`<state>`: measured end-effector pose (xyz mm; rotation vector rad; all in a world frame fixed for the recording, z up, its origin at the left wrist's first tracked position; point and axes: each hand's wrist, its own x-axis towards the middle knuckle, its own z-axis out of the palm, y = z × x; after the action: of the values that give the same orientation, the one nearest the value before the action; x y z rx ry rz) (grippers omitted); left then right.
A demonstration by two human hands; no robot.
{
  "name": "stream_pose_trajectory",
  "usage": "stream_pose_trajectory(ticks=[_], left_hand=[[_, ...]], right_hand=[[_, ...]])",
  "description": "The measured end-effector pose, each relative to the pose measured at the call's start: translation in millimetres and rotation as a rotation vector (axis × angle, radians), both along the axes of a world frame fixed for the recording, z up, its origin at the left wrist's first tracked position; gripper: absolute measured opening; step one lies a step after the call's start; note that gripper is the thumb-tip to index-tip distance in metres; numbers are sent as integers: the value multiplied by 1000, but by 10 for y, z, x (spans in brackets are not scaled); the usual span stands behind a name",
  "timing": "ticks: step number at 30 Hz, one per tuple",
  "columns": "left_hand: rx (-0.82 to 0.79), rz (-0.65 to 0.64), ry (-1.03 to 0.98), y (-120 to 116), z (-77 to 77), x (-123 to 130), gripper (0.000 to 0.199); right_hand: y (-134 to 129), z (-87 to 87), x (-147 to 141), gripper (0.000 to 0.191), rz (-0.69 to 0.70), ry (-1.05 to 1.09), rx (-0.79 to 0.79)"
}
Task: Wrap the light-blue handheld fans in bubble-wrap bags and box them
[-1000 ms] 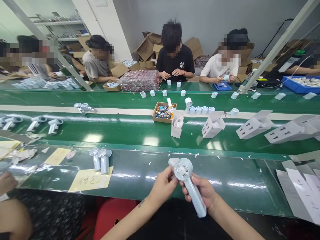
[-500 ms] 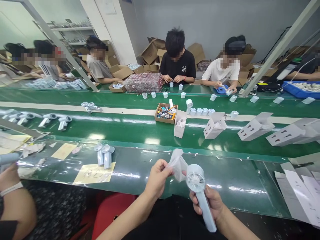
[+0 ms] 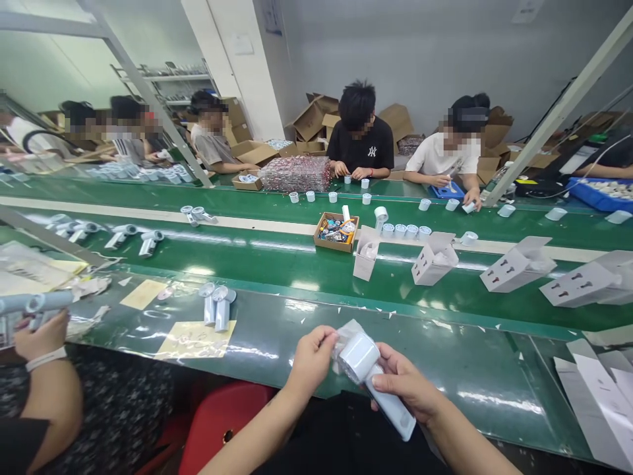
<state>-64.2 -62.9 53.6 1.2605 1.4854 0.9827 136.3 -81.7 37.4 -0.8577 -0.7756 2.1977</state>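
My right hand (image 3: 408, 382) is wrapped round the handle of a light blue handheld fan (image 3: 360, 357), whose round head tilts toward the left. Pinched in the fingers of my left hand (image 3: 314, 359) is a thin translucent plastic bag (image 3: 347, 328). The bag lies against the fan's head, partly behind it; how far the head is inside it I cannot tell. Left of my hands, two more handheld fans (image 3: 222, 310) stand on a yellow paper sheet (image 3: 173, 340) on the green bench.
Open white boxes (image 3: 366, 254) stand along the green belt (image 3: 277, 264), near a small carton of tools (image 3: 336, 231). Flattened white boxes (image 3: 601, 389) lie at the right edge. A co-worker's hand (image 3: 44, 333) holds fans at the left. Several people work across the belt.
The fan has turned in my right hand and moved left, so its head now meets the bag in my left hand. The co-worker's hand at the left has come further into view with fans.
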Motion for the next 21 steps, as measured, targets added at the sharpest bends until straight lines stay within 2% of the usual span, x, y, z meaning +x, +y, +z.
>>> stream_pose_trajectory(ticks=[2,6,8,12,16,19,21], left_hand=[[144,42,66,4,35,-18,22],[615,-151,198,-23,128,-48,19],[760,-191,265,-39,141,-80,18],[823,-189,309,-19,133,-71,17],[1035,-282,354,53,130,-16,20],[1128,-363,416,21,37,-53,22],[1088,-387,428,-46,-77,-86,23]], right_hand=[[-13,23,-43,52,-26,-102,-13],[-13,87,-110,49,-113,-160,-69],[-5,131,-115,50,-152,-141,-85],[28,227,-152,57,-200,-215,-92],[53,269,-257,65,-262,-196,-165],[17,215,-302,72,-348,-193,-223],[-21,146,-305,74,-438,-210,-259]])
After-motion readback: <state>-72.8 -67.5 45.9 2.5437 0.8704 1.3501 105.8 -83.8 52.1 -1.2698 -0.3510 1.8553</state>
